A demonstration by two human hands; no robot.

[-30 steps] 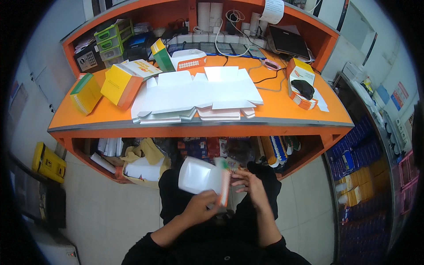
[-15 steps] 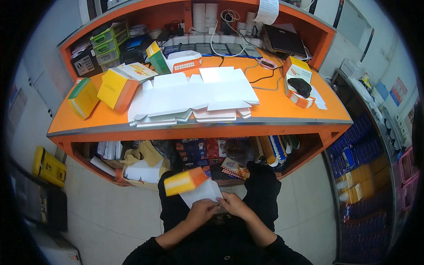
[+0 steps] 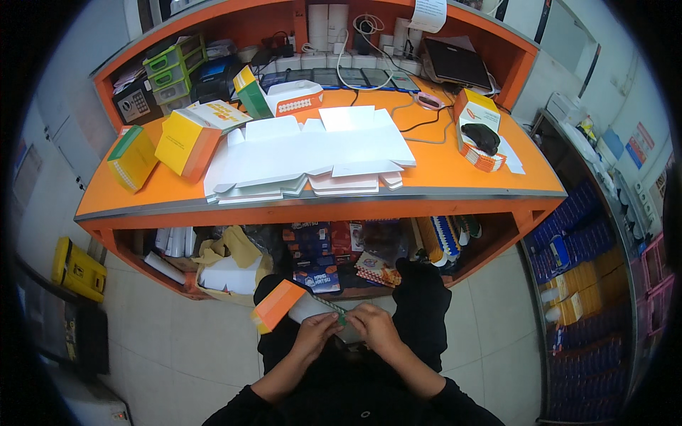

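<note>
Over my lap is a partly folded cardboard carton point(image 3: 279, 304), orange and yellow on its outer panel, white on the inside, with a green strip along the edge near my fingers. My left hand point(image 3: 315, 336) pinches the carton's near edge. Close beside it, my right hand point(image 3: 375, 328) is closed on the green end of the same edge, its fingertips almost meeting the left ones. The orange panel sticks out to the upper left, past my left knee. My fingers hide part of the edge.
Flat white carton blanks point(image 3: 312, 145) lie stacked on the orange desk point(image 3: 490, 183) ahead. Yellow-and-orange cartons point(image 3: 186, 145) stand to their left. At the right, a carton point(image 3: 477, 110) has a dark object point(image 3: 482, 138) against it. Packages point(image 3: 316, 278) fill the shelf underneath.
The carton has turned in my hands; its orange panel now faces up at the left and a green edge shows. My right hand has shifted slightly and bears on that edge.
</note>
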